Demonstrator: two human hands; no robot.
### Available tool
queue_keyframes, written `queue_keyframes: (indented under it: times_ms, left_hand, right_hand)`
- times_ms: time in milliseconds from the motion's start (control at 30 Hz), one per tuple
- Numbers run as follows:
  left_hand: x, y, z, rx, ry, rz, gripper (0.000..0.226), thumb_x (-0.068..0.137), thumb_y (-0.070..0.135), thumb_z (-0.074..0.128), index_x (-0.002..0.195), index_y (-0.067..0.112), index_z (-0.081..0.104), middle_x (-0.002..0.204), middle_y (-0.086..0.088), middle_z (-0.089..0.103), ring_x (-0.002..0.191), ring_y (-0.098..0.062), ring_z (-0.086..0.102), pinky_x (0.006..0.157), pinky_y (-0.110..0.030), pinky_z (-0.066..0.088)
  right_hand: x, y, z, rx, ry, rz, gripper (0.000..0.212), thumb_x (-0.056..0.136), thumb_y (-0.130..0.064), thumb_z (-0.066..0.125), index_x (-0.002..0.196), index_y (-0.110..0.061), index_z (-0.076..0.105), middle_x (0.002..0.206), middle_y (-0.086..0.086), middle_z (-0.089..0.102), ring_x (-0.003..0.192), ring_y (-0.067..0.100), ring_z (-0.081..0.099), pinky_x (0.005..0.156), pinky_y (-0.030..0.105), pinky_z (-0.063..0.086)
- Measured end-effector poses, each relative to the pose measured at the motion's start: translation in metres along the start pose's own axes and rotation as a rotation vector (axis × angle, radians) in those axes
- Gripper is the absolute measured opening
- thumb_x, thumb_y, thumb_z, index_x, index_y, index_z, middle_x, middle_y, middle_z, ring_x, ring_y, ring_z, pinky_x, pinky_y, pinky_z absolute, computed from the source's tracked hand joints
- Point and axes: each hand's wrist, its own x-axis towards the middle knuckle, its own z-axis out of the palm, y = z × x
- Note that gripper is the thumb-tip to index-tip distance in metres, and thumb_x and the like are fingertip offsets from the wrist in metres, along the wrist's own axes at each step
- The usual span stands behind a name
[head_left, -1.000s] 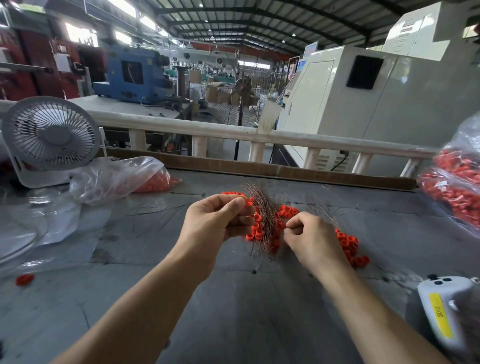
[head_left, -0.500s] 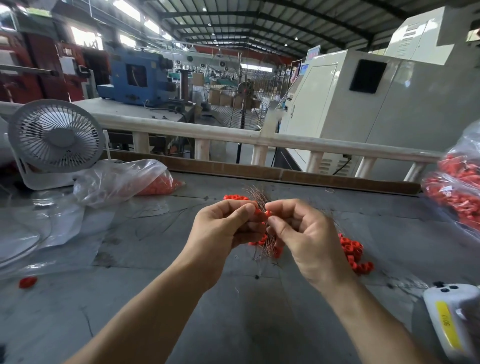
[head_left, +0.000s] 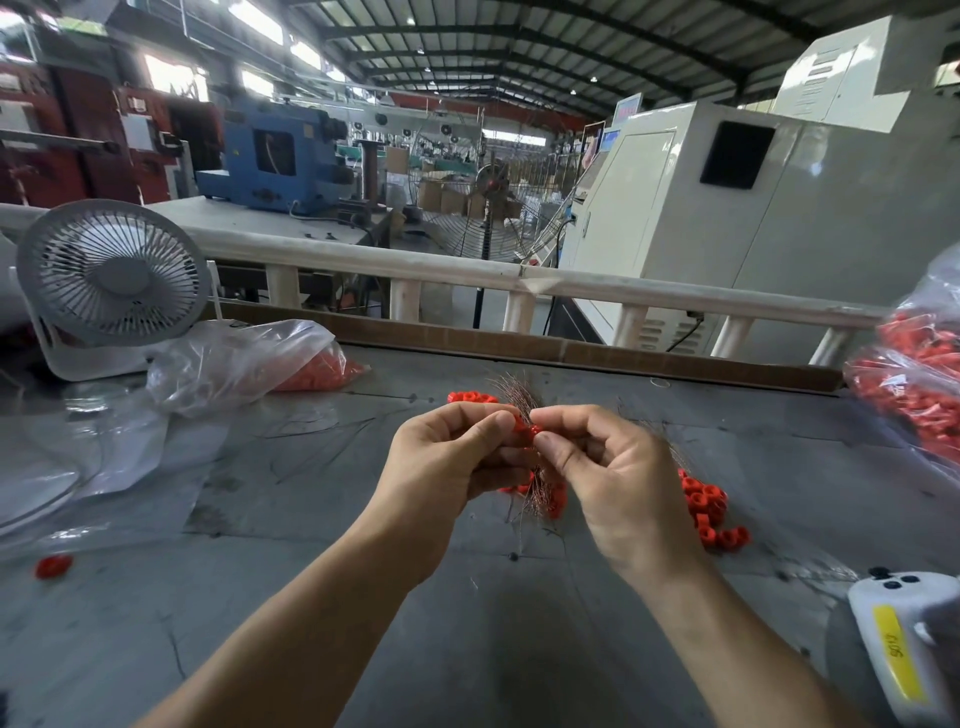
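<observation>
My left hand (head_left: 441, 462) and my right hand (head_left: 618, 478) meet above the middle of the grey table (head_left: 311, 597). The left hand pinches a small red plastic ring (head_left: 521, 430) between thumb and forefinger. My right hand pinches a second red ring (head_left: 535, 429) right beside it. A bundle of thin copper wires (head_left: 519, 395) fans up behind the fingers and hangs down below them. Loose red rings (head_left: 709, 512) lie on the table to the right of my right hand, and a few more red rings (head_left: 470, 397) lie just beyond my left hand.
A white desk fan (head_left: 111, 278) stands at the far left. Beside it lies a clear bag of red rings (head_left: 249, 364). Another bag of red rings (head_left: 919, 384) sits at the right edge. One stray ring (head_left: 53, 565) lies near left. A white device with a yellow label (head_left: 906, 644) lies near right.
My right hand lifted from the pile of rings and came left to meet my left hand. Both hands now pinch rings together at the wire bundle, held a little higher.
</observation>
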Motion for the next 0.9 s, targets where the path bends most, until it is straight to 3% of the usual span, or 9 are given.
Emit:
queue_keyframes:
  times_ms: [67,233,500,767,900]
  left_hand:
    - [-0.0002,0.0001,-0.0007,0.001,-0.001,-0.001,0.01,0.094,0.008,0.068,0.091,0.005,0.076,0.088,-0.023,0.075,0.077,-0.027,0.074,0.068,-0.031,0.062]
    - [0.0002,-0.0006,-0.0006,0.019,-0.003,0.004,0.01,0.093,0.01,0.069,0.089,0.008,0.078,0.092,-0.024,0.075,0.081,-0.029,0.074,0.071,-0.032,0.061]
    - [-0.0009,-0.0027,0.0002,0.079,-0.021,0.048,0.008,0.094,0.006,0.068,0.095,0.004,0.075,0.086,-0.02,0.075,0.079,-0.028,0.074,0.072,-0.034,0.062]
    - [-0.001,-0.0029,0.0012,0.119,-0.024,0.077,0.009,0.094,0.004,0.067,0.099,0.003,0.074,0.09,-0.021,0.077,0.081,-0.03,0.075,0.075,-0.036,0.064]
    - [-0.0003,-0.0041,0.002,0.123,-0.02,0.087,0.009,0.094,0.004,0.067,0.097,0.005,0.075,0.088,-0.019,0.077,0.081,-0.029,0.076,0.075,-0.035,0.063]
  right_hand:
    - [-0.0004,-0.0014,-0.0002,-0.041,-0.007,-0.009,0.02,0.091,-0.011,0.077,0.102,-0.028,0.079,0.093,-0.014,0.079,0.089,0.006,0.075,0.081,0.02,0.058]
    - [0.0003,-0.0039,-0.0045,-0.078,0.022,-0.013,0.017,0.091,-0.016,0.078,0.093,-0.031,0.072,0.084,-0.012,0.075,0.072,0.005,0.069,0.065,0.017,0.053]
    - [0.0007,-0.0034,-0.0028,-0.09,-0.004,-0.012,0.022,0.088,-0.009,0.08,0.087,-0.029,0.072,0.083,-0.01,0.076,0.079,0.008,0.074,0.075,0.022,0.059]
    - [0.0014,-0.0046,-0.0092,-0.122,0.0,-0.001,0.011,0.086,-0.018,0.084,0.089,-0.028,0.079,0.086,-0.007,0.077,0.083,0.01,0.075,0.079,0.033,0.062]
    - [0.0001,-0.005,-0.0073,-0.168,0.047,-0.046,0.014,0.087,-0.017,0.082,0.088,-0.03,0.079,0.086,-0.012,0.076,0.084,0.008,0.073,0.077,0.028,0.06]
